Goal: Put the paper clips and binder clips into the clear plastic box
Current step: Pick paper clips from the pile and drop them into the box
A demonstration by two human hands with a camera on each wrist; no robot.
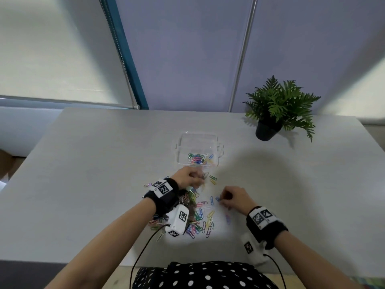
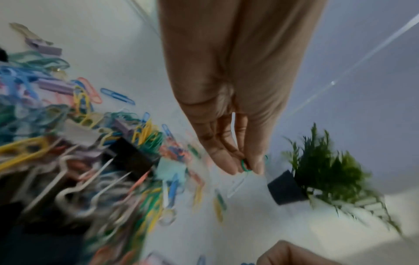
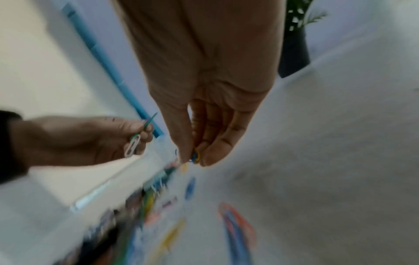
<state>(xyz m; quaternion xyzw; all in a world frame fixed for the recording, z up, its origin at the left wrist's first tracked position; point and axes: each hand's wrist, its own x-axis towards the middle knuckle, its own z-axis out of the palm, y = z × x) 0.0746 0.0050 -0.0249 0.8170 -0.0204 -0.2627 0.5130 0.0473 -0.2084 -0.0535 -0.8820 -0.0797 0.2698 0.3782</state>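
A clear plastic box (image 1: 181,147) sits open mid-table with several coloured paper clips (image 1: 199,158) inside. A pile of paper clips (image 1: 200,220) and binder clips (image 2: 133,157) lies in front of me. My left hand (image 1: 198,177) hovers just short of the box and pinches a green and a white paper clip (image 3: 135,143); the green clip (image 2: 244,165) also shows between its fingertips. To the right, low over the table, my right hand (image 1: 224,200) pinches blue and yellow paper clips (image 3: 195,156).
A potted fern (image 1: 277,109) stands at the back right of the grey table (image 1: 93,163). Loose clips (image 1: 212,179) lie between the box and my hands. A window blind and wall rise behind the table.
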